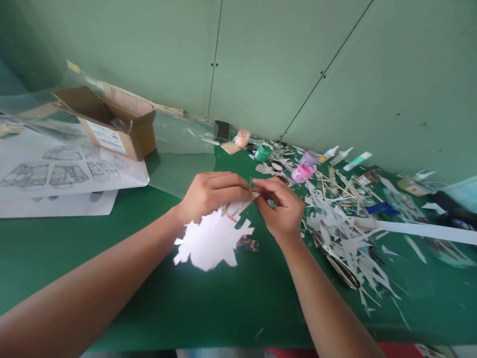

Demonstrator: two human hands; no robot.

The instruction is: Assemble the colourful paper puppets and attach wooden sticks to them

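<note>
Near the middle of the green table, my left hand [216, 194] is closed, its fingers bent over a small printed paper piece [237, 209]. Thumb and fingers of my right hand [281, 204] pinch the pointed right end of that same piece. Just below my left hand is a white paper cutout [208, 243] with tabs jutting out around its edge. Whether it is joined to the printed piece, I cannot tell. A small colourful patterned item [249, 243] lies by the cutout's right side, partly covered by it.
Paper scraps [346, 243] and scissors [337, 263] lie to the right. Behind them are wooden sticks [343, 184], glue bottles [357, 161], a pink paint jar [302, 173] and a green one [263, 152]. Printed sheets [67, 174] and a cardboard box [115, 124] occupy the left.
</note>
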